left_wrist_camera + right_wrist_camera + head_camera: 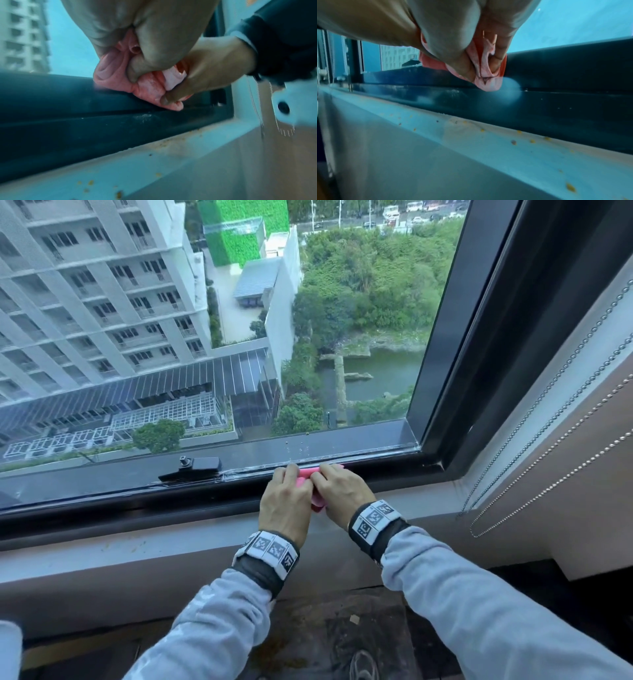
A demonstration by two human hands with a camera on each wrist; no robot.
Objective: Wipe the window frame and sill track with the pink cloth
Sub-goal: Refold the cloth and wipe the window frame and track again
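Both hands bunch the pink cloth (306, 474) into a tight wad, the left hand (285, 505) and right hand (342, 495) each pinching it with curled fingers, seemingly so a narrow edge fits the groove. It presses on the sill track (370, 465), at about 3 o'clock from the black window latch (195, 467).

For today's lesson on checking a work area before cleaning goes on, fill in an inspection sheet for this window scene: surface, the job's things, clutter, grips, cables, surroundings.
Surface: pale sill ledge below the black window frame, dotted with yellow-brown specks.
Job's things: pink cloth, bunched, pressed at the sill track.
Clutter: white specks on the frame near the glass; black window latch left of the hands.
Grips: left hand and right hand both hold the cloth.
Cables: no cables seen; beaded blind chains hang at right.
Surroundings: high-rise, trees and water outside; dirty floor below.
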